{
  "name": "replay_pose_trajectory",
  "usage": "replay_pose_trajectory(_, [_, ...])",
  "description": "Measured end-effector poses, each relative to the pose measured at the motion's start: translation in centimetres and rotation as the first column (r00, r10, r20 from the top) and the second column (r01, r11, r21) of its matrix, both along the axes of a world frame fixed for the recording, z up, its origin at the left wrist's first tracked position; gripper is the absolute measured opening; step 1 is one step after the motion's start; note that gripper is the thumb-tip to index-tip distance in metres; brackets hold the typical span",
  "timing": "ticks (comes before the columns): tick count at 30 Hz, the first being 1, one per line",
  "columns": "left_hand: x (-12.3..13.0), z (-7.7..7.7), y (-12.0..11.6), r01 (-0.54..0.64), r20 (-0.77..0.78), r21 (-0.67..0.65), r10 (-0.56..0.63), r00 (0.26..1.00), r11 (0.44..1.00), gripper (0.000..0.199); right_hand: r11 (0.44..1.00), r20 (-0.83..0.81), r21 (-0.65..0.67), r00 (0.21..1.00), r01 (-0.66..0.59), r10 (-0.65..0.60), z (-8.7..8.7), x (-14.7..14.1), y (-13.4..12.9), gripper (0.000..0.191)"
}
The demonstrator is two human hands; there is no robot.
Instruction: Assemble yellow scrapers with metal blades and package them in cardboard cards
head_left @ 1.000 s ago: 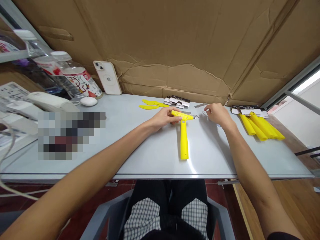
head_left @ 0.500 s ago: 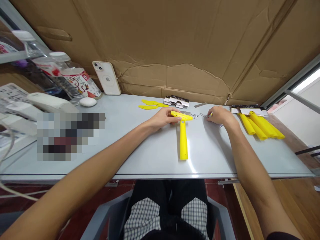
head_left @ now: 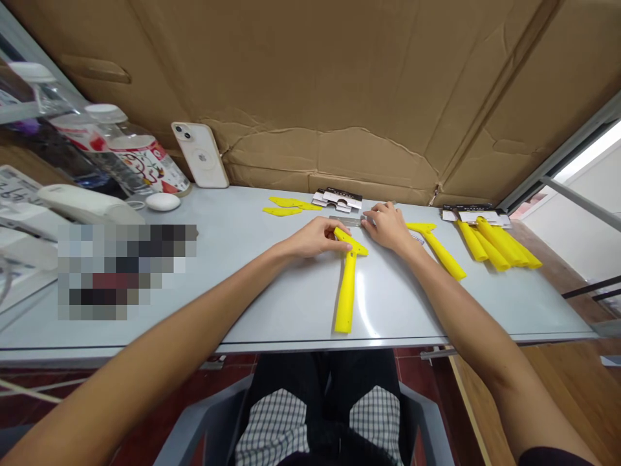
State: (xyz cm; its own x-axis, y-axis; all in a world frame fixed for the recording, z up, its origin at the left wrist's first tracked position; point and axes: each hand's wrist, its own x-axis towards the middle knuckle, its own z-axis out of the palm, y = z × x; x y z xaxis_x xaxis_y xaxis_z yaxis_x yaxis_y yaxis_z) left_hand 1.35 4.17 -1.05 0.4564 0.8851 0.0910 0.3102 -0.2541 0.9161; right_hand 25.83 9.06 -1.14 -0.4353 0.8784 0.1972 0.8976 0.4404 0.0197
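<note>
My left hand (head_left: 317, 238) pinches the head of a yellow plastic scraper (head_left: 346, 285), whose handle points toward the table's front edge. Just right of it, my right hand (head_left: 389, 226) is low over the table with bent fingers and fingertips together. They are at the end of a thin metal blade (head_left: 343, 221); what they grip, if anything, is hidden. This hand also covers the spot where small screws lay. A second yellow scraper (head_left: 444, 252) rests on the table beside my right wrist.
Flat yellow pieces (head_left: 286, 206) and printed cards (head_left: 337, 199) lie at the back. Several yellow handles (head_left: 499, 243) with cards are on the right. A phone (head_left: 201, 155) leans against the cardboard (head_left: 339, 84); bottles (head_left: 145, 158) and a white mouse (head_left: 163, 202) are left.
My right hand has moved left toward the blade and screws, leaving the second scraper in plain view. The scraper in my left hand has tilted and come slightly nearer the front edge.
</note>
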Motion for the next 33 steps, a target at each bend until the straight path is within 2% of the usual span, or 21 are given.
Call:
replay_pose_trajectory(5, [-0.5, -0.1, 0.4, 0.0, -0.096, 0.081, 0.007, 0.995, 0.997, 0.035, 0.998, -0.008, -0.033, 0.998, -0.058, 0.057, -0.3, -0.5, 0.0, 0.045])
replay_pose_trajectory(10, [-1.2, -0.6, 0.9, -0.048, -0.274, 0.276, 0.126, 0.954, 0.96, 0.036, 0.997, -0.056, -0.065, 0.998, -0.042, 0.038, -0.3, -1.0, 0.1, 0.036])
replay_pose_trajectory(13, [-1.5, -0.8, 1.3, -0.031, -0.362, 0.316, 0.151, 0.92, 0.948, 0.039, 0.996, -0.113, -0.078, 0.993, -0.031, 0.022, -0.6, -1.2, 0.3, 0.03])
replay_pose_trajectory(16, [-1.9, -0.7, 1.8, -0.077, -0.326, 0.365, 0.205, 0.923, 0.928, 0.039, 0.998, -0.181, -0.06, 0.983, -0.022, 0.011, -0.9, -1.3, 0.6, 0.024])
replay_pose_trajectory(19, [-2.6, -0.4, 2.5, -0.231, -0.231, 0.434, 0.356, 0.906, 0.871, 0.038, 0.997, -0.307, -0.055, 0.951, -0.063, 0.043, -1.0, -1.1, 1.0, 0.015])
replay_pose_trajectory(22, [-3.1, -0.2, 2.8, -0.35, -0.135, 0.448, 0.449, 0.883, 0.823, 0.038, 0.985, -0.555, -0.067, 0.826, -0.16, 0.096, -0.7, -0.7, 1.2, 0.011])
replay_pose_trajectory(25, [-3.3, 0.1, 2.7, -0.4, -0.023, 0.387, 0.443, 0.896, 0.831, 0.041, 0.97, -0.755, -0.081, 0.649, -0.231, 0.092, 0.1, -0.3, 1.0, 0.012])
replay_pose_trajectory(30, [-2.8, 0.8, 2.3, -0.441, 0.224, 0.376, 0.382, 0.897, 0.815, 0.038, 0.928, -0.898, -0.135, 0.439, -0.346, 0.034, 2.1, 0.3, -0.5, 0.031])
replay_pose_trajectory(33, [-2.4, 1.3, 1.9, -0.461, 0.316, 0.404, 0.353, 0.881, 0.79, 0.033, 0.914, -0.932, -0.135, 0.362, -0.383, 0.014, 3.5, 0.4, -1.5, 0.037])
